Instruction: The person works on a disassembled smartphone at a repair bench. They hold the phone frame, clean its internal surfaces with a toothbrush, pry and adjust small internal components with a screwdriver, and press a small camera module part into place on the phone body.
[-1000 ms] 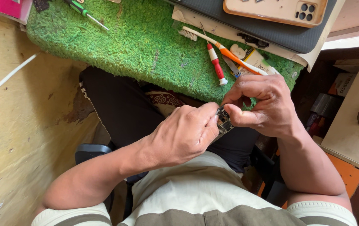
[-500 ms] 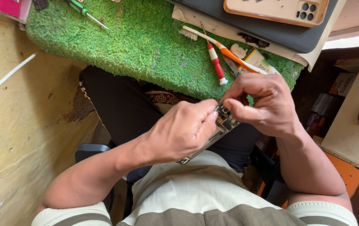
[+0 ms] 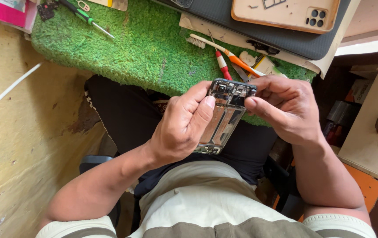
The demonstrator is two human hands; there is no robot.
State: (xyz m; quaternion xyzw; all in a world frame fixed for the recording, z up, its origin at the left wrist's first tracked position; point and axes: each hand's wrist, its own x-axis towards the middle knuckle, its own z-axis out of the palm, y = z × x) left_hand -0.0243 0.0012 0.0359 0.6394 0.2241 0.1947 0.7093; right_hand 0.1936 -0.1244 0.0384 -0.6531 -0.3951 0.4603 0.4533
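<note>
Holding the opened phone (image 3: 224,117) over the lap, just near of the green mat (image 3: 145,48), the left hand (image 3: 180,128) and right hand (image 3: 286,110) close their fingers on its edges, and I think a loose grip could drop it.

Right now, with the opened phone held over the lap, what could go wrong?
1. The opened phone frame with bare circuitry is pinched only by left hand and right hand fingertips, off the green turf mat; a slip could drop it.
2. Fingertips touch exposed components; smudging or damage is possible.
3. The red-handled screwdriver lies near the mat's edge and might roll off.
</note>
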